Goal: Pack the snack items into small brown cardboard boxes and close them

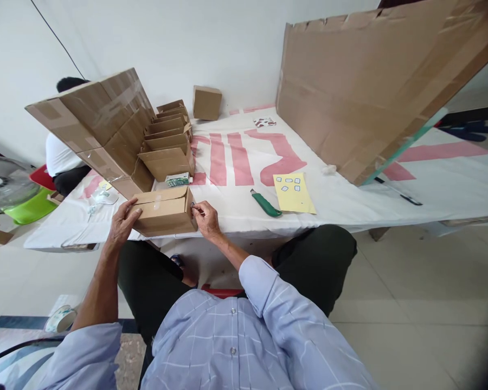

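Note:
A closed cardboard box [162, 212] lies near the table's front edge, with a strip of clear tape across its top seam. My left hand [124, 219] grips its left end, thumb on top. At the right end face, my right hand [206, 219] is closed in a pinch against the cardboard; what its fingertips hold is too small to make out. Just behind the box lies a small green and white carton [179, 180]. To the right are a green utility knife [265, 203] and a yellow sheet [295, 193] with several small label stickers.
Stacked closed boxes [101, 116] rise at the left, beside a row of open-topped boxes [166, 157]. A single box [207, 103] stands by the wall. A large cardboard panel [374, 81] leans at the right, near a black pen-like tool [398, 191]. Behind the stack a person [63, 157] is partly hidden.

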The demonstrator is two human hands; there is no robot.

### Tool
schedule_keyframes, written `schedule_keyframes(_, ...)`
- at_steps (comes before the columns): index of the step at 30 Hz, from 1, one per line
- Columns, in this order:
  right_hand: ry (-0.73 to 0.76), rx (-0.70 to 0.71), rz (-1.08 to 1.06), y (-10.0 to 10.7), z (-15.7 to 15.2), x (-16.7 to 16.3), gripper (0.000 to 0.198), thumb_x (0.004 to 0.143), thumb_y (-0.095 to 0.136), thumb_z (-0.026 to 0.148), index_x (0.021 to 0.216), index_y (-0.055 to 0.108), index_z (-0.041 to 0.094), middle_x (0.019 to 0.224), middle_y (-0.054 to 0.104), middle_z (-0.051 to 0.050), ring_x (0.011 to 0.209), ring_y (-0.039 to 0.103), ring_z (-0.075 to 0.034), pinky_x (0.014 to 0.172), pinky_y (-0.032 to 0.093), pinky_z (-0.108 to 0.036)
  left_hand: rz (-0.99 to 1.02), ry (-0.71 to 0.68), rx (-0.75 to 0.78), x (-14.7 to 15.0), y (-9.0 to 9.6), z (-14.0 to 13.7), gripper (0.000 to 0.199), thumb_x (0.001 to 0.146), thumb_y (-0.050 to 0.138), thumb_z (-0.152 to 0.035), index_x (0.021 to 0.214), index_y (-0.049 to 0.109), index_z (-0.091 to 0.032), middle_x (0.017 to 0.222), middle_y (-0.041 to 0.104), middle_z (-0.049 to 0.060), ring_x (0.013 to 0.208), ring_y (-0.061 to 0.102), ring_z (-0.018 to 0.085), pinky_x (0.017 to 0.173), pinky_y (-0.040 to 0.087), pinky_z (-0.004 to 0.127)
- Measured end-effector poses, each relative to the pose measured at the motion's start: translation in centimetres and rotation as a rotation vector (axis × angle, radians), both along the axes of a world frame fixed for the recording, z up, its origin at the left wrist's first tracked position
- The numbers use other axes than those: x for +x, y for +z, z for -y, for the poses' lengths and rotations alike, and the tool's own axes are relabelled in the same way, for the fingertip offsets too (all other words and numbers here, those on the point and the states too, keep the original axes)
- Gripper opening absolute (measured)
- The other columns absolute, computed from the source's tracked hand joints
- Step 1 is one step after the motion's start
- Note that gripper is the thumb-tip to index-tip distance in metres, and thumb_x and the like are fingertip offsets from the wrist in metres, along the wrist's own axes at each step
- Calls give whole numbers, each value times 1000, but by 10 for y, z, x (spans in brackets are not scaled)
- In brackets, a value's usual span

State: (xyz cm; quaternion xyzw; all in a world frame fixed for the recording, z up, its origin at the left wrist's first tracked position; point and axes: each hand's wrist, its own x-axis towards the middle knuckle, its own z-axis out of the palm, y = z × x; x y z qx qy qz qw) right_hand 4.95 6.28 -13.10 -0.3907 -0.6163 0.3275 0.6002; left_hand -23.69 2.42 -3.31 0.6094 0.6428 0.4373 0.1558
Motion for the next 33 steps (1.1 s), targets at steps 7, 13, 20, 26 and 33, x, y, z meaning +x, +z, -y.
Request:
schedule_keyframes(7, -1, 12, 21, -1, -1, 0, 11, 98, 61, 25, 93, 71, 25, 97, 70, -4, 91, 67, -20, 82, 57, -30, -5, 0, 6, 0, -1, -1, 65, 83, 72, -61, 134, 73, -20, 147, 69, 13, 144, 60, 36, 127, 43, 49)
schedule_keyframes(13, -2, 13, 15, 1, -2, 0, 11, 97, 61, 24, 91, 70, 25, 96, 70, -4, 92, 68, -20, 83, 57, -31, 9, 5, 4, 0, -2, -1, 66, 82, 72, -62, 134, 73, -21, 147, 70, 13, 144, 60, 36, 127, 43, 49)
schedule_keyframes(20, 43, -131, -139, 2, -1, 5, 13, 95, 61, 28, 83, 65, 24, 83, 68, 0, 79, 67, -17, 78, 56, -28, 4, 7, -1, 2, -2, -1, 68, 82, 72, -65, 133, 72, -20, 148, 69, 14, 146, 59, 37, 130, 40, 51)
schedule_keyframes(26, 14, -228, -170, 0, 10, 33, 17, 96, 66, 38, 88, 66, 24, 75, 67, 3, 71, 65, -16, 70, 57, -27, 0, 42, -41, 5, 3, 3, 74, 70, 75, -76, 122, 75, -24, 136, 75, 9, 135, 64, 42, 124, 47, 59)
schedule_keyframes(33, -321, -32, 212, 14, 20, 201, 14, 94, 60, 31, 86, 69, 24, 92, 73, -3, 88, 68, -19, 81, 57, -30, -86, 101, -127, 6, 6, 11, 55, 79, 66, -70, 128, 75, -46, 140, 74, -13, 143, 62, 38, 129, 43, 60)
